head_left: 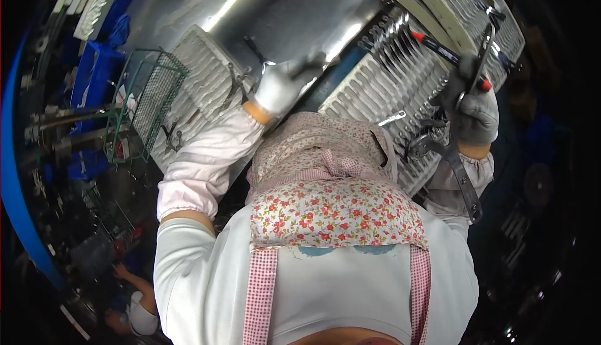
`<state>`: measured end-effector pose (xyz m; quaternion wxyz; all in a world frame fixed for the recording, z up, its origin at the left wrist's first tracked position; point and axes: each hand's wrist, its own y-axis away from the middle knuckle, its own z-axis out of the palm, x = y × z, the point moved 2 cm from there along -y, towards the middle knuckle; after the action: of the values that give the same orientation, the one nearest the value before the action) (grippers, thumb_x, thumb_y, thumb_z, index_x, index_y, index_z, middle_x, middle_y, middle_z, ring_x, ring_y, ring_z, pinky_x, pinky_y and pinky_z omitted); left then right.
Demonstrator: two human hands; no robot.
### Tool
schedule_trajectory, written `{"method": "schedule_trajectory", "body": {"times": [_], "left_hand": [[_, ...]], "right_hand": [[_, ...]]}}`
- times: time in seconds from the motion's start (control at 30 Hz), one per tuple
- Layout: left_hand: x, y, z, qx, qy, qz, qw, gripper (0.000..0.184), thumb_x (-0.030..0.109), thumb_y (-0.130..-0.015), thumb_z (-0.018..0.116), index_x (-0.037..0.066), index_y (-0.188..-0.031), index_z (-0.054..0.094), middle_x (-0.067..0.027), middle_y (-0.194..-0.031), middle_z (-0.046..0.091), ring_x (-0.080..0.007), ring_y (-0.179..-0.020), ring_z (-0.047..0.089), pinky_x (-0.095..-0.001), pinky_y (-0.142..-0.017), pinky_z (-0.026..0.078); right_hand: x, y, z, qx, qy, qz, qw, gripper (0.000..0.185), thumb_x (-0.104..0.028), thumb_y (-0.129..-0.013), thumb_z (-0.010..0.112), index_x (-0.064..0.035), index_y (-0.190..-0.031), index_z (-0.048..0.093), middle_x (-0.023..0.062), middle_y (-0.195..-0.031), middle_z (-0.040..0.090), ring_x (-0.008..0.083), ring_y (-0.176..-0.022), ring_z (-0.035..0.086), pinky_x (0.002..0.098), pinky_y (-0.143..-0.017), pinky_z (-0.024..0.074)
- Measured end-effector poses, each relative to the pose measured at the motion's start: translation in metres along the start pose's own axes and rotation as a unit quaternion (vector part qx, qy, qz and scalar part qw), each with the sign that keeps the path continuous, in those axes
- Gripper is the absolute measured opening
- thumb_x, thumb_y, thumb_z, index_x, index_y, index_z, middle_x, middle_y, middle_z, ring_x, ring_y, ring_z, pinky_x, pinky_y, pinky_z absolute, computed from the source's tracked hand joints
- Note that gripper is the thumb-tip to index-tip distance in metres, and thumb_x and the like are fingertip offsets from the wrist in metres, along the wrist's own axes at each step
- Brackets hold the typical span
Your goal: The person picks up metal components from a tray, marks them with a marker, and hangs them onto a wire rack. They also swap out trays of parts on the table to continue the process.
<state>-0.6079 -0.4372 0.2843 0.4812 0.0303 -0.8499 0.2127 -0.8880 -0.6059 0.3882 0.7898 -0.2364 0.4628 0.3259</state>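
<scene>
My left hand, in a white and grey glove, reaches over the metal table's near edge. Motion smears its fingers, so any hold is unclear. Left of it lies a rack of wrenches, with a small dark-and-shiny tool just beyond. At the right, my right hand, in a grey glove, is closed around a shiny wrench pointing up and away. A dark flat metal tool with holes crosses in front of my right forearm; what supports it is hidden. Beside that hand lies a tray of wrenches.
A second wrench tray stands at the far right, with a red-and-black handled tool nearby. To the left are a green wire basket and blue bins. Another person's arm shows at lower left.
</scene>
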Motion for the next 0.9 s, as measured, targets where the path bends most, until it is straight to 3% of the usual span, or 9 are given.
{"method": "schedule_trajectory", "body": {"times": [0.07,0.2,0.33,0.4,0.47,0.6,0.67,0.77,0.9], "left_hand": [[-0.034,-0.015,0.046,-0.042,0.154,-0.406,0.9,0.027,0.015,-0.088,0.067,-0.007,-0.103,0.065,-0.0141,-0.092,0.07,-0.0188,-0.07,0.068,-0.0292,-0.056,0.056],[-0.094,-0.02,0.125,-0.137,0.219,-0.538,0.802,0.028,0.019,-0.085,0.071,-0.007,-0.094,0.065,-0.0153,-0.083,0.07,-0.021,-0.063,0.068,-0.0334,-0.051,0.055],[-0.15,-0.021,0.226,-0.208,0.246,-0.561,0.762,0.036,0.023,-0.079,0.075,-0.005,-0.1,0.065,-0.017,-0.087,0.069,-0.0256,-0.074,0.07,-0.037,-0.062,0.056],[-0.141,-0.036,0.246,-0.272,0.021,-0.468,0.84,0.029,0.019,-0.083,0.069,-0.007,-0.095,0.064,-0.017,-0.078,0.068,-0.0254,-0.056,0.067,-0.037,-0.051,0.053],[-0.191,-0.032,0.29,-0.268,-0.145,-0.414,0.858,0.042,0.039,-0.085,0.064,-0.002,-0.097,0.067,-0.0173,-0.075,0.067,-0.0257,-0.052,0.065,-0.0367,-0.052,0.051],[-0.161,-0.056,0.27,-0.094,0.15,-0.494,0.851,0.041,0.036,-0.089,0.061,0.002,-0.111,0.065,-0.0122,-0.067,0.066,-0.0213,-0.057,0.066,-0.0332,-0.048,0.05],[-0.117,-0.07,0.228,-0.091,0.147,-0.325,0.93,0.024,0.019,-0.092,0.056,0.006,-0.11,0.067,-0.0094,-0.074,0.068,-0.0185,-0.064,0.067,-0.0293,-0.052,0.053],[-0.032,-0.087,0.148,-0.074,0.009,0.238,0.968,0.031,-0.001,-0.082,0.048,0.01,-0.102,0.069,-0.0093,-0.111,0.065,-0.0215,-0.094,0.065,-0.0307,-0.075,0.056],[0.031,-0.079,0.076,-0.087,-0.149,0.425,0.889,0.026,0.015,-0.074,0.065,0.012,-0.099,0.064,-0.004,-0.107,0.061,-0.0225,-0.103,0.061,-0.0358,-0.08,0.052]], "right_hand": [[0.003,0.02,-0.03,0.117,0.015,-0.042,0.992,0.061,0.001,-0.059,0.056,0.0058,-0.119,0.047,0.009,-0.076,0.052,0.0169,-0.056,0.052,0.0248,-0.05,0.0422],[0.012,0.07,-0.079,0.186,0.052,0.029,0.981,0.048,-0.003,-0.062,0.058,0.0017,-0.109,0.048,0.0042,-0.072,0.05,0.0142,-0.058,0.05,0.025,-0.051,0.043],[0.019,0.109,-0.103,0.261,0.03,0.067,0.962,0.042,-0.004,-0.065,0.057,0.0,-0.106,0.049,0.0039,-0.07,0.051,0.0106,-0.051,0.046,0.0228,-0.049,0.0416],[0.019,0.122,-0.11,0.29,0.03,0.076,0.953,0.04,-0.003,-0.067,0.056,-0.0009,-0.106,0.049,0.0032,-0.068,0.051,0.0084,-0.047,0.042,0.0219,-0.046,0.0393],[0.02,0.131,-0.114,0.328,0.043,0.067,0.941,0.039,-0.001,-0.068,0.055,-0.0016,-0.106,0.049,0.0025,-0.067,0.051,0.0072,-0.045,0.04,0.0217,-0.045,0.0365],[0.02,0.148,-0.128,0.389,0.019,0.041,0.92,0.036,0.002,-0.072,0.056,-0.0022,-0.108,0.051,0.0027,-0.073,0.051,0.0068,-0.045,0.037,0.021,-0.045,0.0347],[0.024,0.147,-0.14,0.366,0.012,0.024,0.93,0.034,0.001,-0.075,0.056,-0.0024,-0.109,0.052,0.0035,-0.076,0.052,0.0066,-0.045,0.038,0.0214,-0.045,0.0346],[0.037,0.128,-0.149,0.36,-0.01,0.011,0.933,0.032,0.002,-0.078,0.055,-0.0032,-0.11,0.053,0.0041,-0.077,0.054,0.0062,-0.045,0.039,0.0214,-0.044,0.0335],[0.051,0.086,-0.152,0.331,-0.001,0.039,0.943,0.029,0.001,-0.083,0.056,-0.0038,-0.112,0.053,0.0038,-0.073,0.056,0.0054,-0.045,0.04,0.0201,-0.042,0.0311]]}}
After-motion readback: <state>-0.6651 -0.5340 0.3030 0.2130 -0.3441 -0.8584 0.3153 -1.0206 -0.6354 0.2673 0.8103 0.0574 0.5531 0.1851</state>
